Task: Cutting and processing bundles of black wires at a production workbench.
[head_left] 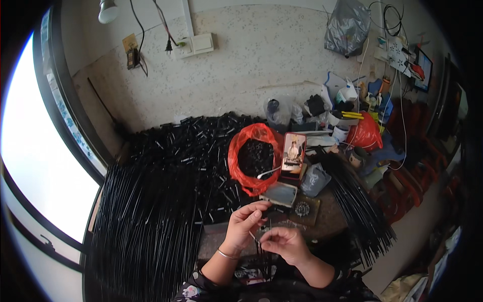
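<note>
My left hand [244, 221], with a bangle at its wrist, is raised over the front of the work surface. Its fingers are pinched together, and what they hold is too small to name. Just below and to its right, my right hand [286, 245] is closed in a pinch on something thin and dark. Slender dark pieces show between the two hands, but their ends are hard to make out. Beyond my hands lie a shallow grey tray [279, 194] and a small round cluster of metal bits [302, 209].
A red plastic bag [235, 160] holds small black parts. A propped phone [293, 156] stands beside it. Long black rods [146, 236] lie at left, with more rods [365, 214] at right. Short black pieces [196, 141] are heaped behind. A grey bag [316, 180] sits by the phone.
</note>
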The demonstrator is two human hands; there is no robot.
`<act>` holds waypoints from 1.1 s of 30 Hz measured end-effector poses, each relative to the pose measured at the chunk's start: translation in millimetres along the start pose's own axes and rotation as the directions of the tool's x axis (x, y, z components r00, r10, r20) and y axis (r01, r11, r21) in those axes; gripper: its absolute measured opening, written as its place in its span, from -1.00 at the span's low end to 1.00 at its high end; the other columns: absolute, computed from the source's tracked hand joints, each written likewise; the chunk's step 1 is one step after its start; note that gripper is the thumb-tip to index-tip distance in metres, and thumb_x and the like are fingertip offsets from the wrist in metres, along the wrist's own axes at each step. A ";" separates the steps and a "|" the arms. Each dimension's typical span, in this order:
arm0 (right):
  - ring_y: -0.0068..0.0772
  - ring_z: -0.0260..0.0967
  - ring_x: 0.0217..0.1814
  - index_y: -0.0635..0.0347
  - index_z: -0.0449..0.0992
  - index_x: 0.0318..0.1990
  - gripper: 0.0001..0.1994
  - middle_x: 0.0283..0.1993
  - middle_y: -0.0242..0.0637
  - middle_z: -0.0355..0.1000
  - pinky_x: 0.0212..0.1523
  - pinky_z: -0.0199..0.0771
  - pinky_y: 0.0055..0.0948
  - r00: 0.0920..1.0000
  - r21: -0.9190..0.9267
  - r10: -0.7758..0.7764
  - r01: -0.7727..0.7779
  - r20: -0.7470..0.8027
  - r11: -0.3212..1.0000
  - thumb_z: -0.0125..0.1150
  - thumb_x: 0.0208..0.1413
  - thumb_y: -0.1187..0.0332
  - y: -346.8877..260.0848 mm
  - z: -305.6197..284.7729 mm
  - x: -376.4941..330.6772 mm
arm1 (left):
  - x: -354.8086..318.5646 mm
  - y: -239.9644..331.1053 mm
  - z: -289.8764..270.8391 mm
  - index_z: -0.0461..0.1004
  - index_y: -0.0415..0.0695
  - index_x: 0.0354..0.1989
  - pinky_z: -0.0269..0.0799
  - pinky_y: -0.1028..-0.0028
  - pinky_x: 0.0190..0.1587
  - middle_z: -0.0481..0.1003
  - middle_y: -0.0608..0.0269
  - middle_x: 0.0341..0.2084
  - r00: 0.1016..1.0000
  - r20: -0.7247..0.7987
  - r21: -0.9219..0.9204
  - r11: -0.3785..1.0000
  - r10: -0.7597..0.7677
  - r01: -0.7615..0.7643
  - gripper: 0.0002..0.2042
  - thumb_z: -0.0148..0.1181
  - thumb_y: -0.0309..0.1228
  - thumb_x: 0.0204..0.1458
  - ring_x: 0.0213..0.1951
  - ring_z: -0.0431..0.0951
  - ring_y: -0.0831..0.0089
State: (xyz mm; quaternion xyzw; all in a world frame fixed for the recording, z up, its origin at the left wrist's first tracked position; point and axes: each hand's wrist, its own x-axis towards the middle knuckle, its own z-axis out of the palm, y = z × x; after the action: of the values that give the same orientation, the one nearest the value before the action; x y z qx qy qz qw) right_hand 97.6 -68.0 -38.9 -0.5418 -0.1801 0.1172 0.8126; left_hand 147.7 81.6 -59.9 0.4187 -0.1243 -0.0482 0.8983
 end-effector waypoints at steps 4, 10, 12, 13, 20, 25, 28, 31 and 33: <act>-0.73 0.29 -0.35 0.35 0.40 -0.20 -0.87 -0.35 -0.40 0.39 -0.33 0.31 -0.73 0.978 -0.133 -0.191 0.179 -0.080 0.975 0.06 0.10 0.50 -0.3 17.0 -9.5 | -37.4 1.9 13.3 0.46 -0.24 -0.21 0.38 0.63 -0.29 0.42 0.07 -0.17 0.963 0.129 -0.306 0.933 0.238 -0.190 -0.82 0.13 -0.49 0.01 -0.29 0.43 0.49; -0.51 0.36 -0.23 0.36 0.42 -0.28 -0.83 -0.26 -0.24 0.43 -0.17 0.38 -0.53 0.972 0.034 -0.102 0.097 0.214 0.995 0.12 0.07 0.40 1.7 7.2 -8.9 | -68.3 8.1 8.3 0.45 -0.21 -0.19 0.54 0.44 -0.35 0.40 -0.01 -0.21 0.986 0.147 -0.457 0.890 0.076 -0.001 -0.79 0.14 -0.43 0.00 -0.43 0.40 0.51; -0.49 0.38 -0.24 0.36 0.43 -0.30 -0.83 -0.25 -0.23 0.44 -0.17 0.39 -0.54 0.936 0.079 -0.068 0.043 0.344 0.996 0.15 0.04 0.41 2.1 6.7 -8.5 | -73.4 13.4 7.5 0.42 -0.27 -0.15 0.58 0.38 -0.38 0.39 -0.11 -0.15 0.990 0.132 -0.441 0.898 0.049 0.014 -0.77 0.09 -0.53 -0.01 -0.34 0.48 0.39; -0.47 0.39 -0.25 0.35 0.44 -0.31 -0.86 -0.25 -0.22 0.44 -0.18 0.40 -0.53 0.935 0.045 -0.071 0.059 0.348 0.997 0.16 0.02 0.44 2.0 8.2 -9.1 | -76.0 17.5 6.1 0.42 -0.27 -0.14 0.54 0.45 -0.33 0.40 -0.08 -0.15 0.982 0.174 -0.398 0.917 0.067 0.008 -0.76 0.11 -0.54 -0.02 -0.33 0.48 0.41; -0.57 0.41 -0.29 0.39 0.43 -0.27 -0.88 -0.32 -0.28 0.44 -0.22 0.43 -0.63 0.984 -0.017 -0.128 0.131 0.127 0.991 0.14 0.03 0.53 4.8 39.6 -21.9 | -81.9 34.7 -3.4 0.43 -0.31 -0.28 0.56 0.39 -0.34 0.37 -0.08 -0.18 0.968 0.231 -0.329 0.944 0.097 -0.016 -0.87 0.11 -0.59 -0.04 -0.32 0.49 0.35; -0.59 0.40 -0.35 0.35 0.32 -0.28 -0.88 -0.35 -0.34 0.38 -0.28 0.43 -0.64 0.987 0.094 -0.142 0.135 0.070 0.986 0.11 0.05 0.54 6.5 50.4 -27.4 | -79.2 45.7 -4.4 0.46 -0.36 -0.35 0.56 0.39 -0.36 0.35 -0.03 -0.24 0.948 0.317 -0.228 0.973 0.037 0.038 -0.89 0.14 -0.61 -0.06 -0.35 0.49 0.29; -0.59 0.40 -0.35 0.34 0.27 -0.27 -0.86 -0.34 -0.33 0.36 -0.30 0.43 -0.65 0.988 0.028 -0.136 0.135 0.068 0.990 0.09 0.06 0.54 6.5 52.9 -32.3 | -79.0 51.3 -2.8 0.50 -0.35 -0.47 0.50 0.45 -0.35 0.39 -0.09 -0.36 0.954 0.291 -0.089 0.995 0.073 -0.049 -0.94 0.21 -0.60 -0.14 -0.42 0.47 0.30; -0.59 0.40 -0.33 0.34 0.26 -0.26 -0.86 -0.34 -0.32 0.35 -0.30 0.41 -0.66 0.980 -0.064 -0.195 0.196 0.028 0.978 0.08 0.07 0.54 6.7 53.8 -35.3 | -75.3 53.3 -2.0 0.53 -0.34 -0.47 0.45 0.50 -0.31 0.44 -0.06 -0.41 0.959 0.276 -0.062 0.996 0.072 -0.057 -0.92 0.24 -0.60 -0.18 -0.41 0.48 0.31; -0.59 0.39 -0.32 0.35 0.25 -0.25 -0.85 -0.33 -0.30 0.34 -0.30 0.40 -0.67 0.982 -0.219 -0.186 0.178 -0.014 0.959 0.08 0.07 0.54 6.3 51.9 -34.0 | -72.7 54.8 -2.0 0.53 -0.34 -0.46 0.46 0.50 -0.30 0.45 -0.05 -0.41 0.957 0.282 -0.052 0.997 0.073 -0.060 -0.91 0.24 -0.61 -0.19 -0.40 0.49 0.32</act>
State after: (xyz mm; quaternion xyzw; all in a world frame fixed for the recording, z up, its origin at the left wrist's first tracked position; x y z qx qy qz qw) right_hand 44.9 -35.2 -32.3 -0.6103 -0.2268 0.0122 0.7589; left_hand 77.2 132.3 -32.6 0.3835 -0.2648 -0.0802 0.8811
